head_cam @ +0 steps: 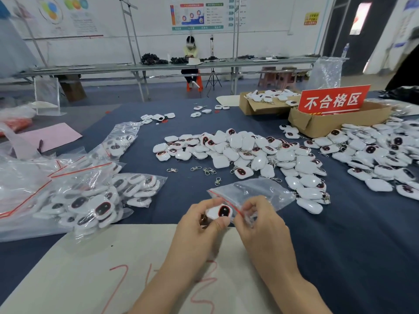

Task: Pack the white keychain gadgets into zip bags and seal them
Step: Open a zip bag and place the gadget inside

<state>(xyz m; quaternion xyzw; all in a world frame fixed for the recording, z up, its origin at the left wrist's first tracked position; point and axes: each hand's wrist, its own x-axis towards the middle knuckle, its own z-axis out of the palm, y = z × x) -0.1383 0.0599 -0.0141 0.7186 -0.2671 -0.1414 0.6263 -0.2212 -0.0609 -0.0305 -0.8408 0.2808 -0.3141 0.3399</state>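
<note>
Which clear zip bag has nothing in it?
The clear red-striped zip bag pinched by the right hand, front centre: flat and empty, whereas the left-side bags bulge with white gadgets.

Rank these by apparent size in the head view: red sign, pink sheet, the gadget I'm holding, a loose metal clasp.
1. red sign and pink sheet: too alike to rank.
2. held gadget.
3. loose clasp.
</note>
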